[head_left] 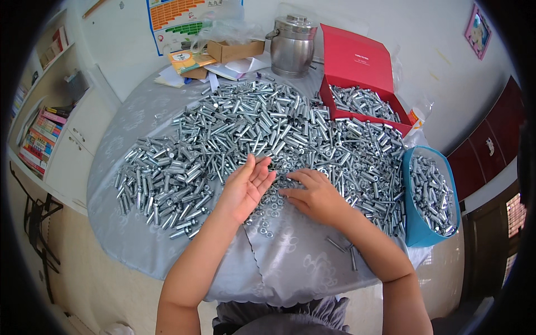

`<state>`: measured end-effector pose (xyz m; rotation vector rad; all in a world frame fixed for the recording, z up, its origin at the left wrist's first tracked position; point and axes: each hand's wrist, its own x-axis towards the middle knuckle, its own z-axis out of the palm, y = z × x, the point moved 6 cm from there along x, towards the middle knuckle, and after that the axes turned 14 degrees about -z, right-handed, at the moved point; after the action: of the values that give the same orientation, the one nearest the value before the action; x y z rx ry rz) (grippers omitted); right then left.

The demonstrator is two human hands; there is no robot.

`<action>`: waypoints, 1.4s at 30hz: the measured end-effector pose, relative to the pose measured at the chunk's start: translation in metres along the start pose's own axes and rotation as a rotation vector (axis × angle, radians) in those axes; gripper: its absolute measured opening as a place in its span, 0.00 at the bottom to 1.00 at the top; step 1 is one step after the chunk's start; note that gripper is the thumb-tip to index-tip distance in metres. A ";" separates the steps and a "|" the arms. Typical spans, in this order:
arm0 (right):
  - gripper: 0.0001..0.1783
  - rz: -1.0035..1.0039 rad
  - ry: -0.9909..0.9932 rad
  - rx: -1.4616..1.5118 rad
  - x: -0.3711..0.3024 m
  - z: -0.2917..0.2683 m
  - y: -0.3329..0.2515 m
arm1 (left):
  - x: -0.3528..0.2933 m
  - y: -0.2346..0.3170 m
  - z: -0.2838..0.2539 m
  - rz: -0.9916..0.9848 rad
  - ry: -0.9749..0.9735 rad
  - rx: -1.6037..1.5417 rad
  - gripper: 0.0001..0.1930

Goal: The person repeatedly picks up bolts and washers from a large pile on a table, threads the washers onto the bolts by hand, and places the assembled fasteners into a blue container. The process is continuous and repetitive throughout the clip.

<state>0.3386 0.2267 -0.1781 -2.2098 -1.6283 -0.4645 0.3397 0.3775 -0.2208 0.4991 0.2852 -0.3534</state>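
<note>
A wide heap of silvery bolts and metal sleeves (268,120) covers the middle of the round table. My left hand (245,187) is palm up at the heap's near edge, its fingers loosely curled and apart, with nothing seen in the palm. Facing it from the right, my right hand (318,195) is palm down with fingers spread, the fingertips at the small nuts and washers. Loose nuts (267,229) lie between and below the hands on the grey tablecloth (223,262). Several bolts (353,258) lie apart near my right forearm.
A red box (365,117) with its lid up holds more metal pieces at the back right. A blue bin (413,206) full of them stands at the right edge. Behind the heap are a steel pot (292,47), a cardboard box (237,51) and papers. A bookshelf (42,134) stands left.
</note>
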 end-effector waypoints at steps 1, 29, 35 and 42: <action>0.14 0.001 -0.006 -0.051 0.005 0.000 -0.003 | 0.000 0.001 0.000 -0.001 0.004 -0.002 0.10; 0.11 0.176 -0.002 -0.067 -0.001 0.008 -0.017 | -0.004 -0.001 0.005 -0.002 -0.031 0.013 0.11; 0.09 0.184 -0.028 -0.019 -0.004 0.004 -0.011 | -0.001 -0.003 -0.001 -0.031 -0.067 0.024 0.11; 0.07 0.177 -0.007 0.062 -0.002 -0.006 -0.009 | -0.004 -0.004 0.005 -0.034 -0.043 0.030 0.14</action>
<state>0.3286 0.2244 -0.1729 -2.2853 -1.4145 -0.3525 0.3355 0.3729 -0.2164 0.5155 0.2467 -0.4012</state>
